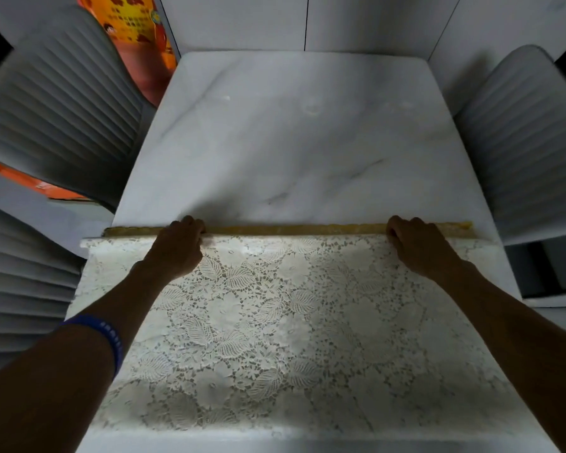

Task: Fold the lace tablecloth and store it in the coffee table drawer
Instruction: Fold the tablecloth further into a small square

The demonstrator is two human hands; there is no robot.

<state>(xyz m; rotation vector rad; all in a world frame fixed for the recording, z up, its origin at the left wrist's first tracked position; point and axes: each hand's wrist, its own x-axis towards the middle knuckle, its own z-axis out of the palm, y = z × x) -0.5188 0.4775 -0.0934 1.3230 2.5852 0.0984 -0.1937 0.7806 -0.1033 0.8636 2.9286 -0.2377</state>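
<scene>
A white lace tablecloth (291,322) with a leaf and flower pattern covers the near half of a white marble table (291,142). Its far edge is a straight fold line with a yellowish strip (294,229) showing along it. My left hand (177,250) grips that edge left of centre, fingers curled over it. My right hand (419,246) grips the same edge at the right. Both forearms stretch across the lace. No drawer is in view.
Grey ribbed chairs stand at the left (62,103), near left (20,289) and right (523,142) of the table. An orange printed bag (141,37) leans at the far left corner. A blue band (111,338) is on my left wrist.
</scene>
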